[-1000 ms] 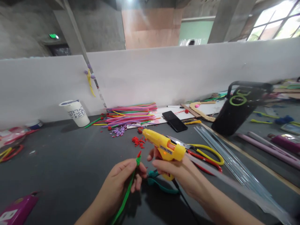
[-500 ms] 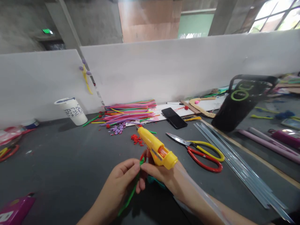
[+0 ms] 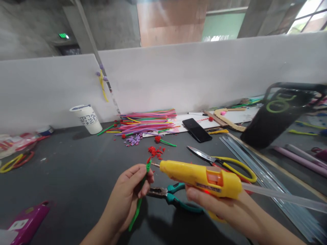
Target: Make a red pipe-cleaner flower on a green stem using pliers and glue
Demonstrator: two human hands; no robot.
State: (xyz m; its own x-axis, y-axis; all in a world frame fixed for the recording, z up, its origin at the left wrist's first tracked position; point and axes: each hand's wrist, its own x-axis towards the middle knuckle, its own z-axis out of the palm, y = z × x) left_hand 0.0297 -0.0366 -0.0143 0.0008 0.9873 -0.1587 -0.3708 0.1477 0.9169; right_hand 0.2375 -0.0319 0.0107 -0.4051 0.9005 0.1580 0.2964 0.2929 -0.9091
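Note:
My left hand (image 3: 130, 190) pinches a green pipe cleaner (image 3: 138, 211) with a small red piece (image 3: 149, 160) at its upper end. In my right hand (image 3: 212, 204) is a yellow hot glue gun (image 3: 189, 173), its fingers wrapped round the handle. The gun's metal nozzle points left, its tip close to the top of the green stem; whether they touch I cannot tell. A clear glue stick (image 3: 276, 195) runs out of the gun's back. Teal-handled pliers (image 3: 173, 195) lie on the table between my hands, partly behind the left fingers.
Scissors (image 3: 201, 154) lie behind the glue gun. Red bits (image 3: 154, 152), purple bits (image 3: 134, 139) and a red-topped green stem (image 3: 167, 142) sit beyond. Further back are pipe cleaners (image 3: 148, 124), a phone (image 3: 196, 130), a white cup (image 3: 88, 119) and a black bottle (image 3: 278, 115).
My right hand has drawn away to the right and turned the glue gun nearly level, nozzle toward the stem. My left hand keeps the pipe cleaner. The pliers now show; the view has shifted left.

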